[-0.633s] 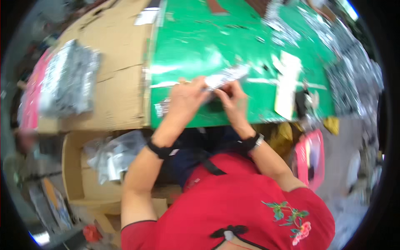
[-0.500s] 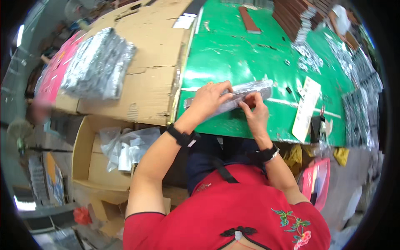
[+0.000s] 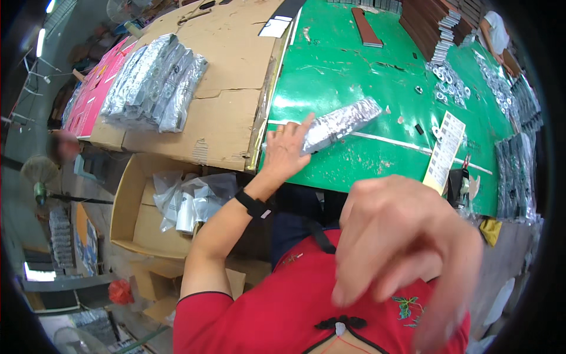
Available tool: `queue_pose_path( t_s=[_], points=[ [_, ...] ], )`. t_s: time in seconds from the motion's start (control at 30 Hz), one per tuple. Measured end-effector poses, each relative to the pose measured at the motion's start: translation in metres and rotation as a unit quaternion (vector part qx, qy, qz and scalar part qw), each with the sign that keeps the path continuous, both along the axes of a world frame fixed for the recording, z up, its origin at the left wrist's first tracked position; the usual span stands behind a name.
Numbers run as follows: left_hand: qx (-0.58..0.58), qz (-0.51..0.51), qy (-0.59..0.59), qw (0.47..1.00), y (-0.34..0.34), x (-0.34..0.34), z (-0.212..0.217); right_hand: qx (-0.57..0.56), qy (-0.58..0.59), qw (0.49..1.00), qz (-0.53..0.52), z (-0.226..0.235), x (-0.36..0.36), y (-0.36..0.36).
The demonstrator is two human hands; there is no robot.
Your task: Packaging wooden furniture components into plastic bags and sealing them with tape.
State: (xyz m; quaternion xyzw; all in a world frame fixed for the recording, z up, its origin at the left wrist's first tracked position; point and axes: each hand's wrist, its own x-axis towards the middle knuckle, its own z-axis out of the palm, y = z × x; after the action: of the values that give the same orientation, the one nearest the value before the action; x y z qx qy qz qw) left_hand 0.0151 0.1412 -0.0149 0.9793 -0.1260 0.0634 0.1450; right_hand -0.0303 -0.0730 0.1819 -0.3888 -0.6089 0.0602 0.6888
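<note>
My left hand [image 3: 285, 151] lies over the near-left end of a plastic-wrapped package [image 3: 342, 125], long and silvery, on the green tabletop [image 3: 336, 76]. Its thumb is at the package's near side and its fingers cross the far side; the end under the palm is hidden. Raised close to the camera, my right hand [image 3: 401, 236] looks large and blurred above my red shirt. Its fingers are bent and apart, with nothing seen between them. A pale printed strip [image 3: 446, 150] lies on the tabletop to the right.
Silvery wrapped packages [image 3: 150, 85] are piled on cardboard [image 3: 230, 65] at left. Below, an open carton [image 3: 130, 206] holds clear plastic and a white roll. Brown bars [image 3: 421, 26] are stacked at far right near metal rings [image 3: 451, 85]. Another person [image 3: 497, 35] is at upper right.
My right hand has left the package and come up toward the camera. My left hand stays at the package's left end. More of the silvery wrapping shows, and the view has shifted slightly.
</note>
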Motion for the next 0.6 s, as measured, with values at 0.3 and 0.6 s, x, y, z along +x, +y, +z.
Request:
queue_pose_path(
  t_s=[0.3, 0.6],
  points=[
    [-0.157, 0.157, -0.09, 0.971, 0.134, 0.012, 0.053, 0.108, 0.012, 0.994, 0.0, -0.01, -0.001, 0.022],
    [0.103, 0.337, -0.136, 0.926, 0.312, 0.071, 0.062, 0.13, 0.061, 0.986, -0.081, -0.018, 0.011, 0.05]
  ],
)
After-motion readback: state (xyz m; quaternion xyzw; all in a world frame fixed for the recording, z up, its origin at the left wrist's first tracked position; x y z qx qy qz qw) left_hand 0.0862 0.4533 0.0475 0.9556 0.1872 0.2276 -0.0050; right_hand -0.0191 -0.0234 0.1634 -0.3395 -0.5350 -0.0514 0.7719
